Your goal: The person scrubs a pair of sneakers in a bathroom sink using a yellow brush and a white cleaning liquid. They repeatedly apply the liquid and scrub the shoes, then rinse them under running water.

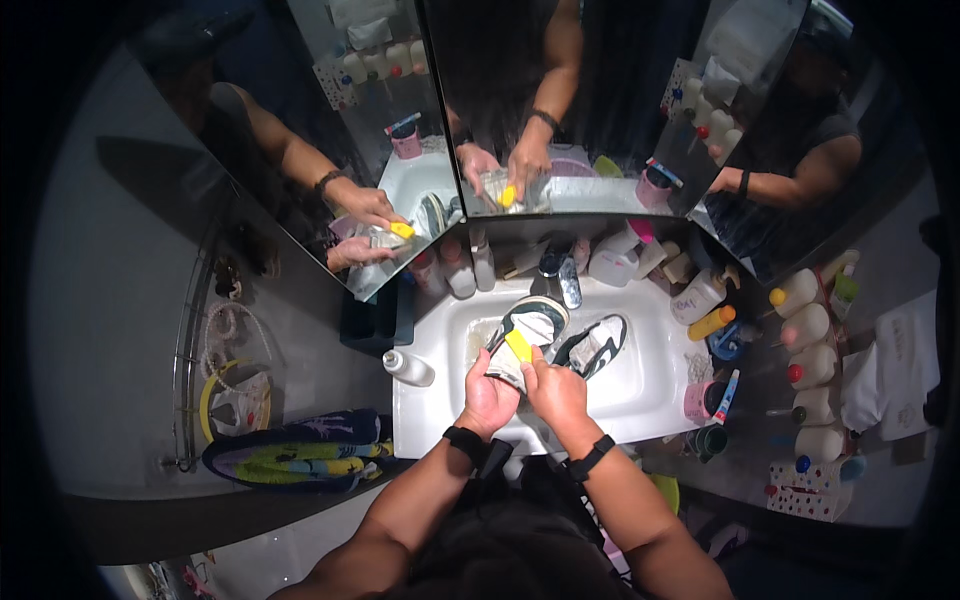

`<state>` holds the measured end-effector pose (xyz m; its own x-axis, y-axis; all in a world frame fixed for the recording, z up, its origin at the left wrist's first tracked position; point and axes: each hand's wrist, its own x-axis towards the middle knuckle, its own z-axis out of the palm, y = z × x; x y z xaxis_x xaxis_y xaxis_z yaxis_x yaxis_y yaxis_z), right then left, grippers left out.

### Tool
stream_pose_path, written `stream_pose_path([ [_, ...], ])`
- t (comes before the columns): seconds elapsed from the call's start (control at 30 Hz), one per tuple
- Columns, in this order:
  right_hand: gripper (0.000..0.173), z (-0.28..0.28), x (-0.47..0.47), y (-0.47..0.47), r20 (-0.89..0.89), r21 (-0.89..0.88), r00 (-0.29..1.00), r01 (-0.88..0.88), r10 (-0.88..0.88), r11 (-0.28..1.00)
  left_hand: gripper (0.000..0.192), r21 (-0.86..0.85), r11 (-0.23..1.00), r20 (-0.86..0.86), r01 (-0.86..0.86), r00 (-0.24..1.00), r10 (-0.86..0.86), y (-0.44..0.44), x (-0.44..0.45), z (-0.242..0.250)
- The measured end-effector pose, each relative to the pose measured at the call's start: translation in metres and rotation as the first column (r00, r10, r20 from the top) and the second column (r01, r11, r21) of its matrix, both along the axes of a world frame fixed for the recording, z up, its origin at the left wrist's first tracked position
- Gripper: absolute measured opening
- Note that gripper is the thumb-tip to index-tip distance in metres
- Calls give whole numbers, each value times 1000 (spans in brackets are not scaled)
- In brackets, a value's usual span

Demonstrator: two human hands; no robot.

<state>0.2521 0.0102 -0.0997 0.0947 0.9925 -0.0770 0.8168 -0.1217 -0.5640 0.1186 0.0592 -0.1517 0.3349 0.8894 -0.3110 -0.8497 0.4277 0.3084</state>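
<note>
My left hand [489, 391] grips a dark green and white sneaker [541, 321] by its near end, over the basin of a white sink [431, 330]. In my right hand [553, 390] is a yellow brush [518, 346], pressed against the sneaker's upper. Its bristles are hidden beneath the yellow body. To the right, a second dark and white sneaker [596, 346] lies on its side in the basin, touching neither hand. The chrome faucet [568, 283] stands just beyond the shoes.
Bottles line the sink's back edge, among them a spray bottle [615, 259] and a pump bottle [701, 296]. A white bottle [409, 368] tilts at the left rim. A pink cup [700, 400] sits at the right corner. Mirrors [517, 90] rise behind; towels [300, 457] hang left.
</note>
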Motion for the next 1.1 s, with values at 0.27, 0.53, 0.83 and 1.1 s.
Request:
stream_pose_path([
  [0.27, 45, -11, 8, 4, 65, 4, 998, -25, 25, 1000, 53, -97, 995, -59, 38, 997, -43, -1, -20, 2],
  [0.53, 42, -43, 55, 15, -149, -41, 985, 85, -90, 996, 55, -38, 998, -70, 49, 996, -51, -4, -28, -2],
  [0.83, 43, -94, 132, -28, -196, -391, 961, 105, -194, 914, 53, -153, 988, -341, -37, 940, -17, -3, -63, -57],
  [1.1, 51, -98, 116, -18, -673, -678, 520, -150, -526, 720, 38, -304, 951, -651, -61, 742, -161, 0, -72, -62],
])
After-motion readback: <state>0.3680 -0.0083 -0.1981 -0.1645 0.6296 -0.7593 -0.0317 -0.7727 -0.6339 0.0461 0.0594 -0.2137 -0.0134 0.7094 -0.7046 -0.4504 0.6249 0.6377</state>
